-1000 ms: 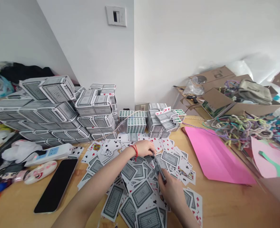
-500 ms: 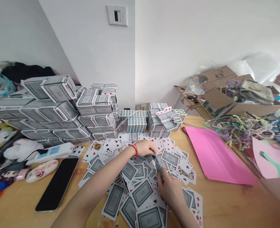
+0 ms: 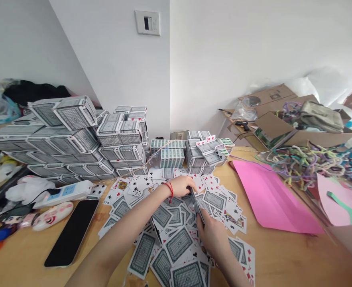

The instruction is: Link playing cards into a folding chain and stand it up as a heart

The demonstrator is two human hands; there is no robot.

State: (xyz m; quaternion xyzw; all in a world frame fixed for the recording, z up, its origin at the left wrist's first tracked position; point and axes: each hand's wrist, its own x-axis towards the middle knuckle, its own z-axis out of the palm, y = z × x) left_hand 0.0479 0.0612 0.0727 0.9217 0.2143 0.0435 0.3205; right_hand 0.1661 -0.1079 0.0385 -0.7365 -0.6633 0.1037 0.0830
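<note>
Both my hands are over a loose spread of playing cards [image 3: 178,243], some face down with grey-green patterned backs, some face up. Between them is a narrow dark grey thing [image 3: 197,205], slanted and seen nearly edge-on; its kind cannot be made out. My left hand [image 3: 184,186], with a red string at the wrist, is closed at its far end. My right hand [image 3: 213,233] is closed round its near end, thumb along it. The fingertips of both hands are partly hidden.
Stacked card blocks [image 3: 71,147] stand at the back left, green-edged packs [image 3: 172,157] at the back middle. A phone [image 3: 72,233] and a power strip [image 3: 66,193] lie on the left. On the right are pink paper [image 3: 271,199], tangled yarn [image 3: 307,159] and a cardboard box [image 3: 307,137].
My left hand has shifted slightly, its fingers curling more at the far end of the dark grey thing. My right hand stays almost in place. The cards around lie as before.
</note>
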